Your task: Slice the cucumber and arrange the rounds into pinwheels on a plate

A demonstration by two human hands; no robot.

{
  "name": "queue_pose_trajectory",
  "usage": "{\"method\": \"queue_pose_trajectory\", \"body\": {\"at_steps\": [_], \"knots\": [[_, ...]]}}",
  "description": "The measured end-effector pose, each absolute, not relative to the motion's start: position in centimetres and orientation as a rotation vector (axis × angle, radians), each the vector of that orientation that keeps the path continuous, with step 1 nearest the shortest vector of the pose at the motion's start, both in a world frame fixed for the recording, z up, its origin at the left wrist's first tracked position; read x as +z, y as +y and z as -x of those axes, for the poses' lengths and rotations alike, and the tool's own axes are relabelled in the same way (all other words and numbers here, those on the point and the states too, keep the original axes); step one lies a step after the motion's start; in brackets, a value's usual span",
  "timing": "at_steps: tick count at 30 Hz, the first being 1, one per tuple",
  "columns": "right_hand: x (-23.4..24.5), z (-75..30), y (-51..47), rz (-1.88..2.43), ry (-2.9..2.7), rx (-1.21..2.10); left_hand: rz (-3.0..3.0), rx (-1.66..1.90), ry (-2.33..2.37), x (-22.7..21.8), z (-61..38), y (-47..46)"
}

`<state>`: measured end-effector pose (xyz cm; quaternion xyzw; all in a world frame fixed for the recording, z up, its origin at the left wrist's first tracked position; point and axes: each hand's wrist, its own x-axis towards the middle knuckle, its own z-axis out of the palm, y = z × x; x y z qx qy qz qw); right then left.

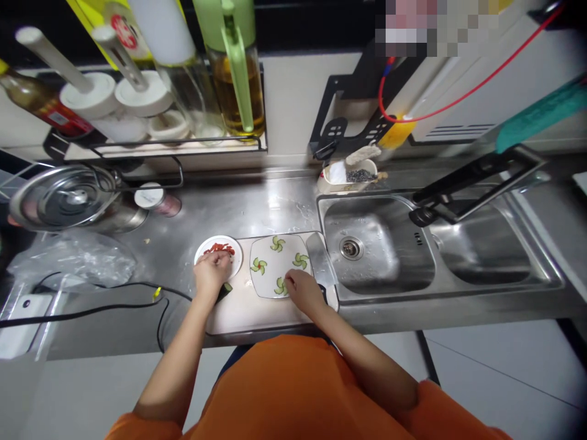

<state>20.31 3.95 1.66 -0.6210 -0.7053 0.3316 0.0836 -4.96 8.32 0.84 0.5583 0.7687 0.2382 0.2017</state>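
Observation:
A square white plate [287, 247] lies on a pale cutting board [247, 311], carrying several pinwheels of green cucumber slices with red centres. My right hand [304, 292] rests at the plate's near edge, fingers pinched at the front pinwheel [280, 285]. My left hand [211, 271] reaches into a small round dish [235, 249] of red pieces, fingers curled together over them. A dark green cucumber end [225, 289] lies beside the left wrist. A cleaver blade [320, 260] lies on the board's right edge.
A double steel sink [389, 244] with a black rack [477, 180] lies to the right. At the back are a bottle rack [183, 143] and a soap dish [348, 175]. A steel pot lid [64, 197], plastic bag [77, 260] and black cable [114, 305] are on the left.

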Motion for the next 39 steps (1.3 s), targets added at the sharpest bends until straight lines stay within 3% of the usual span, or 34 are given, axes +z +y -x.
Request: {"method": "queue_pose_trajectory", "body": {"at_steps": [12, 34, 39], "knots": [[1.7, -18.7, 8.7, 1.723, -1.309, 1.226, -0.615, 0.896, 1.530, 1.4, -6.1, 8.2], [0.4, -18.7, 10.4, 1.773, -1.386, 1.144, -0.503, 0.873, 1.566, 0.8, -6.7, 9.7], [0.0, -19.2, 10.8, 1.796, -1.646, 0.960, -0.708, 0.859, 1.645, 0.6, -5.7, 10.0]]}}
